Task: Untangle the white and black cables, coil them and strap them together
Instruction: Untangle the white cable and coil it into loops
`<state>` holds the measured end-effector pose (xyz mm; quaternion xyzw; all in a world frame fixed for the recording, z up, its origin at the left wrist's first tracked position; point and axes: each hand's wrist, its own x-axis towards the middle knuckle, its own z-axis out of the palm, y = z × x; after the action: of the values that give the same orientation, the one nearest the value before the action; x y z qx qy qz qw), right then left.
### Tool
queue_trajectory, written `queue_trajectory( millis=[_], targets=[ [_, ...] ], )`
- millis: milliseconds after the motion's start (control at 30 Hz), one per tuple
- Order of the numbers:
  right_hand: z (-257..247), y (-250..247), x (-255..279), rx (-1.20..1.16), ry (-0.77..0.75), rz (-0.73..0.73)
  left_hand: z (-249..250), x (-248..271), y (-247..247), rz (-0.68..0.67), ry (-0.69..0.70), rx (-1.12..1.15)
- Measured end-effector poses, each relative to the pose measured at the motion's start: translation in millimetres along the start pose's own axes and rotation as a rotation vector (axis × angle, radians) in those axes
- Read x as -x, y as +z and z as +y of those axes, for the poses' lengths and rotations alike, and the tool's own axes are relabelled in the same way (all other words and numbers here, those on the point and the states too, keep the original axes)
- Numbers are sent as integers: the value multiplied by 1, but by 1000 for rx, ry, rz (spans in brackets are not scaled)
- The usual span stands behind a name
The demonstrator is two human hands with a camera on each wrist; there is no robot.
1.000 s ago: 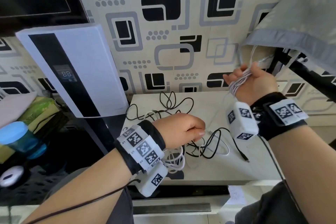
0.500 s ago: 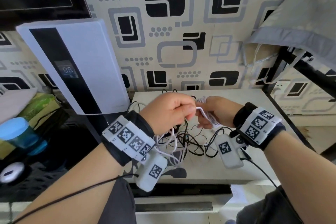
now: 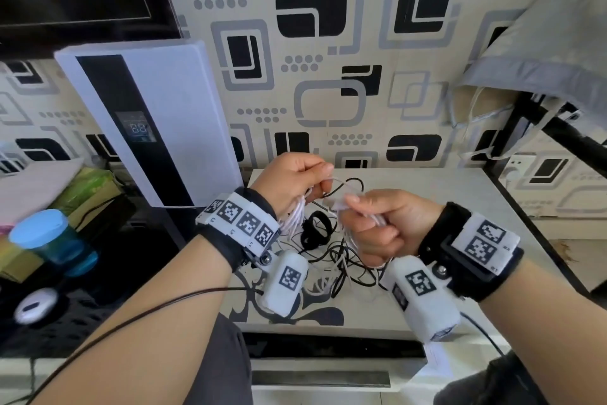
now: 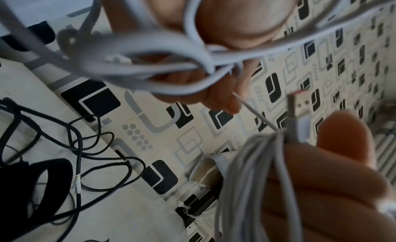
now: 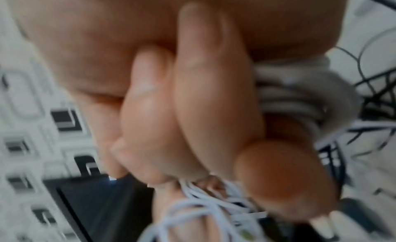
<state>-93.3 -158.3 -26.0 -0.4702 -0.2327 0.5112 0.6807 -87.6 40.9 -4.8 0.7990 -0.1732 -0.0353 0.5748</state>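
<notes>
The white cable (image 3: 297, 217) is now gathered between both hands, raised just above the tangle of black cable (image 3: 341, 256) that lies on the pale table (image 3: 460, 194). A second ago the right hand (image 3: 381, 224) was lifted well away from that tangle, up toward the wall, with white loops wound in it, while the left hand (image 3: 292, 184) was low over the black cable; since then the two have come together over it. The left hand pinches a strand between thumb and fingertips, with a bunch of white loops hanging below its palm. The right hand is closed in a fist round its own bundle of white loops, and the left wrist view shows a USB plug (image 4: 298, 116) standing up beside that bundle, against the thumb.

That suggests the white cable is largely free of the black one and close to fully coiled — the last slack runs between the two hands. The black cable is still loose and sprawled, with a black strap (image 3: 317, 230) lying looped among it, just behind the hands. Coiling it and binding both together remain to be done.
</notes>
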Motion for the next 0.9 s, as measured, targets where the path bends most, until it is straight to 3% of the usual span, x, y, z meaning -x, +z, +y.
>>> queue_trajectory(
  millis=[100, 200, 400, 600, 767, 900],
  targets=[
    [-8, -9, 12, -211, -105, -87, 2, -1, -1, -36, -80, 215],
    [-14, -15, 20, -267, -149, -102, 3, 0, 4, -37, -105, 210],
    [-13, -13, 21, -239, -173, -137, 2, -2, 0, 235, 13, 56],
    [-30, -30, 44, -447, -401, -54, -1, -3, -20, 483, -1, 232],
    [-26, -52, 54, -668, -546, 61, -3, -6, -16, 552, 11, 417],
    [-28, -58, 58, -752, -683, 359, -3, -9, -20, 641, 1, 701]
  ],
)
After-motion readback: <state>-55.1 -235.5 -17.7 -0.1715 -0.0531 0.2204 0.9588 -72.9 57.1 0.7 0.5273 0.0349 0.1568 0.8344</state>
